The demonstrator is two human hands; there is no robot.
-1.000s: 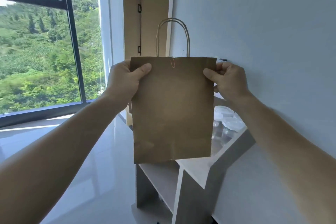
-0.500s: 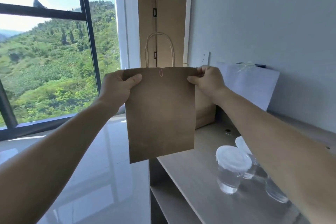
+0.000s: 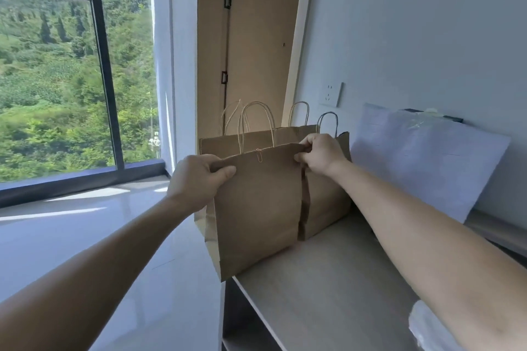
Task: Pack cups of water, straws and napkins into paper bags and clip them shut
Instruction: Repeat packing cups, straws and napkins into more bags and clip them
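Note:
A brown paper bag (image 3: 256,208) with twine handles is held upright at the left end of the wooden counter (image 3: 328,293). A paper clip (image 3: 259,155) pins its folded top edge at the middle. My left hand (image 3: 196,179) pinches the bag's top left corner and my right hand (image 3: 320,152) pinches its top right corner. The bag's lower left corner hangs past the counter's end. Its contents are hidden. Behind it stand other brown paper bags (image 3: 328,202) against the wall.
A white sheet (image 3: 422,162) leans on the wall to the right, below a wall socket (image 3: 332,94). A clear cup lid (image 3: 427,328) shows at the bottom right under my forearm. A large window (image 3: 71,80) and glossy floor lie left. Shelves sit under the counter.
Both hands have carried the clipped bag forward and down to the row of bags at the counter's left end. The view has turned, and the cups have slid out of sight.

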